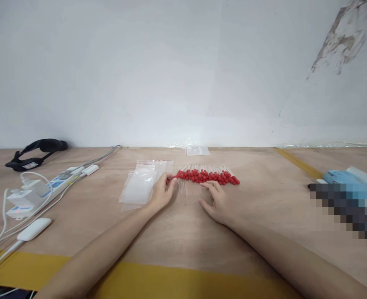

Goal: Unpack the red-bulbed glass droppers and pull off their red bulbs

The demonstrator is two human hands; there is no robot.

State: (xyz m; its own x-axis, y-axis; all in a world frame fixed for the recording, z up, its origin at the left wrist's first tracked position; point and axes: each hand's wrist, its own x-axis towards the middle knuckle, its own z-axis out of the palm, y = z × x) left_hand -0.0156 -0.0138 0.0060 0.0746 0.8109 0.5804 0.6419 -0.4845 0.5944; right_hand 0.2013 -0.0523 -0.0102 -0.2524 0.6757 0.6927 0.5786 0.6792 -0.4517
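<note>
A row of red-tipped sticks lies on the wooden tabletop, their thin pale stems pointing toward the wall. My left hand is at the left end of this row, thumb and fingers closed on a bit of red that looks like another red-tipped stick; the fingers partly hide it. A few thin clear stems lie just right of that hand, pointing toward me. My right hand rests in front of the row, fingers apart and holding nothing, its fingertips close to the red tips. Clear zip bags lie flat beside my left hand.
Another small bag lies by the wall. On the left are a power strip with plugs and cables, a white device and a black strap. A blue packet and a blurred dark object are on the right.
</note>
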